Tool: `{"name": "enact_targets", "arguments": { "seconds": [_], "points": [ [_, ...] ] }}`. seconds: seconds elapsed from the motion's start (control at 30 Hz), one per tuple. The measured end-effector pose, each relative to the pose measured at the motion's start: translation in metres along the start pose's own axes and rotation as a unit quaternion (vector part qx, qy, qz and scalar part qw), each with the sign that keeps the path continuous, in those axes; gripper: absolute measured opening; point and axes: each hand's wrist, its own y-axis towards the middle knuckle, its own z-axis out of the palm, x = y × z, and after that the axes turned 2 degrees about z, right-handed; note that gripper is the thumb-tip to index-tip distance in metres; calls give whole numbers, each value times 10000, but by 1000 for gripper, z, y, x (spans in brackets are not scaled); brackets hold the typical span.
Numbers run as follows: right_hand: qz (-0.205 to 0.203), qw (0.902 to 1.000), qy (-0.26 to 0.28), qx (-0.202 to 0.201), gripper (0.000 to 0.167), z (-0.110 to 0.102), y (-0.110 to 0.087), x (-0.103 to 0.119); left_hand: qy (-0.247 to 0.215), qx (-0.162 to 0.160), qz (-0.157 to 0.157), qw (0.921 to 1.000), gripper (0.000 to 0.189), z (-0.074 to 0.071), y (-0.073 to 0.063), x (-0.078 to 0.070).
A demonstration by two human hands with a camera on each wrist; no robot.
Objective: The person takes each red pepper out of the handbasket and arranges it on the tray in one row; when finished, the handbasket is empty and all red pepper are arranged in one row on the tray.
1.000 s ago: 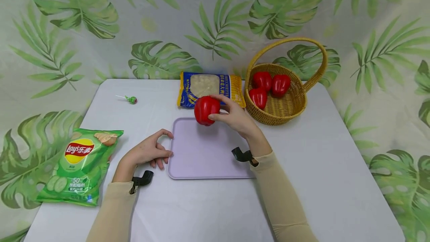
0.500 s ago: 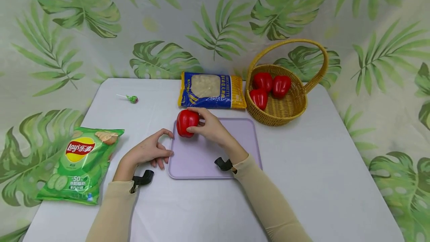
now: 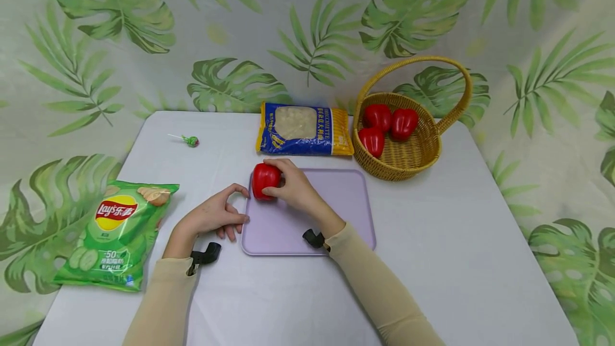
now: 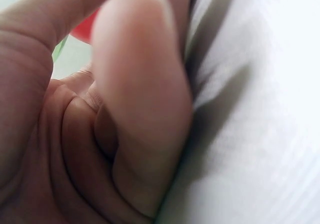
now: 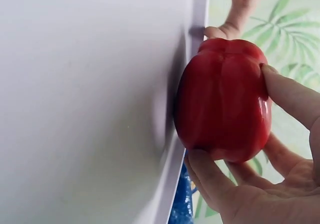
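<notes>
My right hand (image 3: 294,188) grips a red bell pepper (image 3: 266,181) from its right side, thumb in front and fingers behind. The pepper is at the far left corner of the pale purple tray (image 3: 317,228). In the right wrist view the pepper (image 5: 225,101) stands close against the tray's surface, fingertips on its side and end. My left hand (image 3: 211,215) rests at the tray's left edge, index fingertip and thumb touching the rim with a gap between them. The left wrist view is mostly filled by the left hand's own thumb and fingers (image 4: 142,83).
Behind the tray lies a blue and yellow pasta bag (image 3: 302,130). A wicker basket (image 3: 399,167) with a tall handle holds 3 red bell peppers (image 3: 404,123) at the back right. A green chip bag (image 3: 115,236) lies at left, with a lollipop (image 3: 192,141) farther back.
The right hand has carried the bell pepper leftward and down, from over the tray's back edge to its far left corner. The left hand has stayed at the rim.
</notes>
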Motion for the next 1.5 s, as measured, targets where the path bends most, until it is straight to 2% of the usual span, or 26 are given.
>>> {"name": "enact_targets", "arguments": {
  "seconds": [0.4, 0.87, 1.03, 1.2, 1.33, 1.5],
  "points": [
    [66, 9999, -119, -83, 74, 4, -1, 1, -30, 36, -50, 10000, 64, 1, 1, -3],
    [60, 9999, 52, -77, 78, -5, -6, 2, 100, -5, -139, 9999, 62, 2, 3, 1],
    [-58, 9979, 562, -330, 80, -29, -11, 4, 115, -48, -181, 9998, 64, 2, 1, 3],
    [-187, 9913, 1076, -728, 79, -68, -22, 6, 46, -32, -102, 9999, 63, 2, -1, 6],
    [-177, 9862, 1251, -1069, 77, -103, -32, 3, 15, -27, -19, 10000, 62, 2, -2, 5],
    [-87, 9824, 1146, -1474, 73, -144, -45, -9, 31, 8, 23, 10000, 62, 2, 1, 2]
  ]
}}
